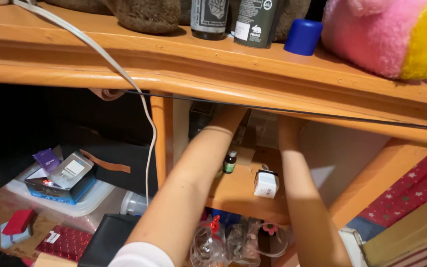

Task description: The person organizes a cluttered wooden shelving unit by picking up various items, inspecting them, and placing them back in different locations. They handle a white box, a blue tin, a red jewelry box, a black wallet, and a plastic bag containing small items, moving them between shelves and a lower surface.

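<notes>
Both forearms (189,183) reaching deep into the wooden cabinet (223,74), hands hidden behind its top edge; grip state impossible to tell. Best kept slow and by feel, elbows clear of the small green-capped bottle (230,162) and white cube box (266,183) on the inner shelf (238,193).

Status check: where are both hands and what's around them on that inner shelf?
Both hands hidden behind desk edge, arms reaching in. Small bottle and white box on inner shelf. White cable hangs left.

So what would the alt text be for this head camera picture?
Two bare forearms, the left arm and right arm, reach under a wooden desk top into a shelf nook, both hands hidden. A small green-capped bottle and a white cube sit on the shelf.
</notes>
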